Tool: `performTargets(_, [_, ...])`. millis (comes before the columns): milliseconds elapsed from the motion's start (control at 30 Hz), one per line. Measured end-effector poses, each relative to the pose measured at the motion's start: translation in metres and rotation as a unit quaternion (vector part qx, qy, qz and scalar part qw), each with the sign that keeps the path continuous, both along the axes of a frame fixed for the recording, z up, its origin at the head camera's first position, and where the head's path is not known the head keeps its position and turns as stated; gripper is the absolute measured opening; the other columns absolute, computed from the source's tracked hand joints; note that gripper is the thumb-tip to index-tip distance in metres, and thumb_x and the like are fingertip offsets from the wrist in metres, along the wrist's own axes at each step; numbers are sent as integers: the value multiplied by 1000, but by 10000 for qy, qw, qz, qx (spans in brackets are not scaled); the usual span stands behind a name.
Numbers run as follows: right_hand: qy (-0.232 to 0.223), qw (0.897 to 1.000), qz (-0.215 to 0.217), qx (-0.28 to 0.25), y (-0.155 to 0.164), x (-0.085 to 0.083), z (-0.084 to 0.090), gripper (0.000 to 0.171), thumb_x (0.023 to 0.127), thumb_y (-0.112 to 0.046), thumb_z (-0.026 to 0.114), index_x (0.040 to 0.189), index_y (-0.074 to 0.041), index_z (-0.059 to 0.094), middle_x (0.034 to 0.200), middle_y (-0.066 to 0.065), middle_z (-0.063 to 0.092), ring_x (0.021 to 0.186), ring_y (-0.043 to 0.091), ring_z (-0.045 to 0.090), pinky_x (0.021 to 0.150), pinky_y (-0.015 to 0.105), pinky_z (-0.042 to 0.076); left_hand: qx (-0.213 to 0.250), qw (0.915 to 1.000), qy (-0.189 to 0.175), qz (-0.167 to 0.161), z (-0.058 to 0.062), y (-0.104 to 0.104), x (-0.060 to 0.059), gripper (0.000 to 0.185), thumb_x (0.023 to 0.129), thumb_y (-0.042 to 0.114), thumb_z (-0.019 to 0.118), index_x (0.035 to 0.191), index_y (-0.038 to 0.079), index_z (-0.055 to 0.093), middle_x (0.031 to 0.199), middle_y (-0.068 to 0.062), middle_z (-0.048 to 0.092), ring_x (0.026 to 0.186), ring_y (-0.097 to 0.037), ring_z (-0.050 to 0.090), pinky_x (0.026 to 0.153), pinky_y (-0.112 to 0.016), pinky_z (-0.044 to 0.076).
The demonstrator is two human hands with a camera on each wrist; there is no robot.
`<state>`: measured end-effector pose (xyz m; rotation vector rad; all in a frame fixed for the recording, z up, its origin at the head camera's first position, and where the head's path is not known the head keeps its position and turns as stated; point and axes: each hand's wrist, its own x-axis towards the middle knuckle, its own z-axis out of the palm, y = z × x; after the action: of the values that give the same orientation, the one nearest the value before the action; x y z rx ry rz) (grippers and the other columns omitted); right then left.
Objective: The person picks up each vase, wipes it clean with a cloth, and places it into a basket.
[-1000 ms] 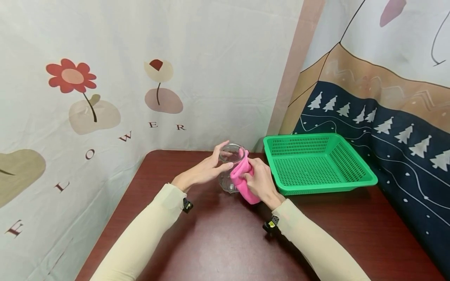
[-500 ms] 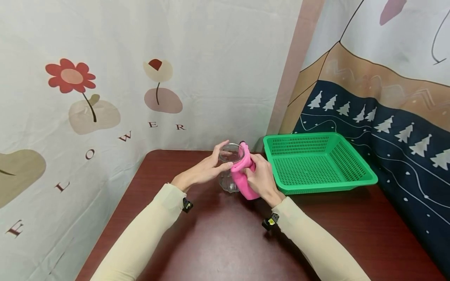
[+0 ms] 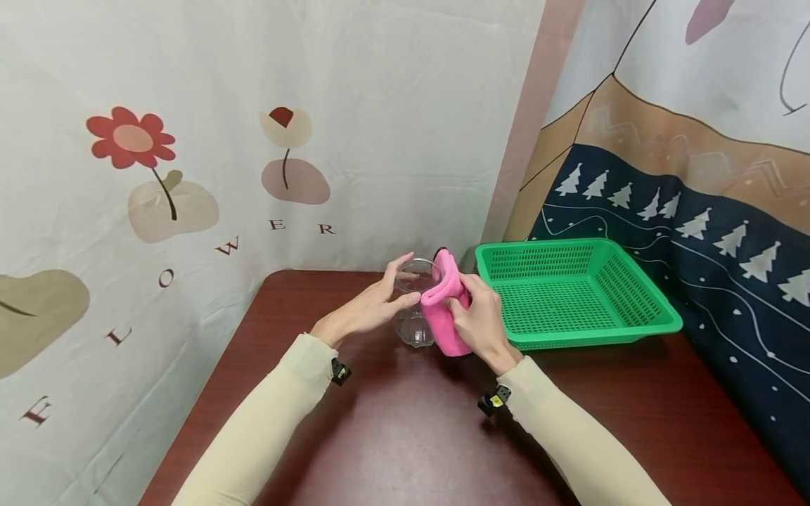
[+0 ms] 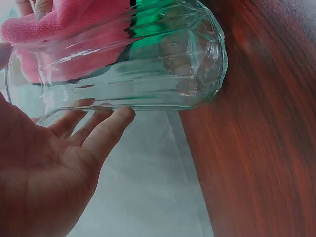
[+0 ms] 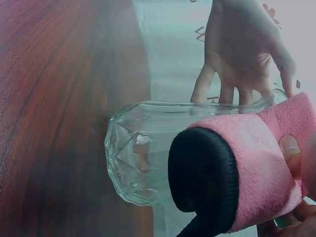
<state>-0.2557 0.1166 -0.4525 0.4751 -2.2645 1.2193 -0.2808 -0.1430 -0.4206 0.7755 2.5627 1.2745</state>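
Note:
A clear ribbed glass jar (image 3: 413, 320) stands upright on the dark red table (image 3: 392, 436). My left hand (image 3: 397, 287) grips its left side, thumb by the rim and fingers against the wall. Those fingers (image 4: 106, 128) lie along the glass (image 4: 148, 64) in the left wrist view. My right hand (image 3: 467, 309) pinches a folded pink cloth (image 3: 446, 309) and presses it on the jar's right side, its top reaching past the rim. The right wrist view shows the cloth (image 5: 261, 158) with a black edge against the jar (image 5: 138, 158), and the left hand (image 5: 242, 44) behind.
An empty green plastic basket (image 3: 572, 292) sits just right of my right hand, near the table's back right. Printed fabric backdrops close off the back and both sides. Bare tabletop lies in front of the jar, between my forearms.
My right hand has slid the pink cloth up the jar's right side, from near the base to above the rim. The left hand and the jar have stayed put.

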Motion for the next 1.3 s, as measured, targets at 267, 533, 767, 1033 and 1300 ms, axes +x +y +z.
performTargets(267, [15, 10000, -35, 67, 5, 4, 2, 39, 99, 0, 86, 137, 2, 81, 124, 20, 84, 102, 36, 76, 84, 46, 60, 142, 9997, 177, 70, -3, 2, 5, 96, 118, 43, 66, 188, 29, 2, 177, -13, 54, 162, -37, 59, 136, -63, 44])
performTargets(533, [-10, 9999, -84, 88, 11, 12, 4, 37, 100, 0, 86, 137, 3, 81, 123, 19, 84, 98, 33, 74, 82, 41, 58, 501, 9975, 503, 73, -11, 6, 12, 101, 112, 16, 64, 187, 17, -3, 179, -26, 49, 154, -48, 62, 126, -67, 53])
performTargets(767, [-29, 9997, -236, 90, 22, 17, 5, 37, 101, -2, 86, 137, 2, 81, 120, 20, 84, 96, 34, 71, 80, 42, 55, 324, 9912, 1155, 556, -17, 19, 17, 111, 103, 13, 79, 186, 9, 5, 173, -29, 51, 152, -45, 64, 127, -61, 55])
performTargets(1033, [-81, 9995, -268, 113, 30, 22, 4, 40, 100, 0, 85, 139, 2, 81, 127, 21, 84, 103, 35, 74, 86, 51, 61, 125, 9720, 1793, 1516, -29, 37, 23, 117, 98, 27, 96, 183, 8, 19, 160, -26, 57, 149, -41, 63, 126, -55, 56])
performTargets(1300, [-178, 9993, -260, 179, 37, 27, 3, 40, 100, -3, 88, 139, -1, 82, 130, 17, 84, 103, 31, 73, 81, 34, 56, 146, 9596, 1882, 2085, -33, 45, 26, 114, 93, 29, 101, 181, 15, 30, 151, -24, 59, 135, -41, 69, 111, -60, 63])
